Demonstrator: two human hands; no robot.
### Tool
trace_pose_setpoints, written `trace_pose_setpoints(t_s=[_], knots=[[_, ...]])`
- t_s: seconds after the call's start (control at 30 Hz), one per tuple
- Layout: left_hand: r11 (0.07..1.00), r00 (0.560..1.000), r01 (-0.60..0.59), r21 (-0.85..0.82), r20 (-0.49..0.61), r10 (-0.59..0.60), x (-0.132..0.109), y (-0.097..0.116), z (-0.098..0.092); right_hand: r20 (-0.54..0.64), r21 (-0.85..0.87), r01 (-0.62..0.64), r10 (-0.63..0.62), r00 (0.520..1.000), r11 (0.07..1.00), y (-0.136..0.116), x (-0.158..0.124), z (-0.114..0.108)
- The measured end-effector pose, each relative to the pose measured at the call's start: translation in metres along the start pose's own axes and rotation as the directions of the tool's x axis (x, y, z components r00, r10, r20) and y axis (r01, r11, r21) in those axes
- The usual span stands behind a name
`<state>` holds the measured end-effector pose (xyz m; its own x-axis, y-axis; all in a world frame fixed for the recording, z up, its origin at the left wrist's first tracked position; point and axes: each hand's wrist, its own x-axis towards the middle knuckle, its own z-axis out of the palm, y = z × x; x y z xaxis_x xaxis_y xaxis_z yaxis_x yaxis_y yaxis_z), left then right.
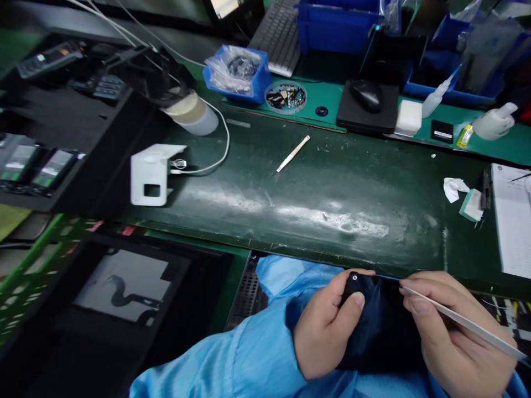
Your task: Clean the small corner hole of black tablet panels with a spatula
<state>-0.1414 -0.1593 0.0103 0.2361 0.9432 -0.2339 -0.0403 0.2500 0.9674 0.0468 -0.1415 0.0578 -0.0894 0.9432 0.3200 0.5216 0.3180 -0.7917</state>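
My left hand [326, 326] is closed around a small black device [352, 283], its thumb pressed on the near side. A tiny white ring with a red centre shows at the device's top end. In my right hand [460, 337] a slim pale metal tool [477, 327] is pinched like a pen. Its tip is by the fingertips, and its wide end slants down to the right; whether it is tweezers I cannot tell. The tool's tip is apart from the device. Both hands are over my lap, just below the bench's front edge.
On the green bench [249, 221] lie a pale stick [293, 153] and a white bracket [149, 176] with a cable. A sponge [472, 205], tissue [454, 189] and paper sheet [512, 221] sit right. Behind are blue bins [259, 83], a mouse [367, 95] and bottles. Black trays [103, 160] flank the left.
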Motion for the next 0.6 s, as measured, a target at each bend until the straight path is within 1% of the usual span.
trace_pose_setpoints(t_s=[0.47,0.6], knots=[[1.000,1.000,0.020,-0.019,0.004,-0.020,0.0005,-0.0010,0.0005,0.062,0.017,-0.002,0.001,0.998,1.000,0.0037,0.0024,-0.0023],[1.000,1.000,0.007,-0.027,-0.002,-0.007,0.0006,-0.0009,0.0014,0.075,0.020,-0.011,0.010,0.997,1.000,0.0038,0.0021,-0.0029]])
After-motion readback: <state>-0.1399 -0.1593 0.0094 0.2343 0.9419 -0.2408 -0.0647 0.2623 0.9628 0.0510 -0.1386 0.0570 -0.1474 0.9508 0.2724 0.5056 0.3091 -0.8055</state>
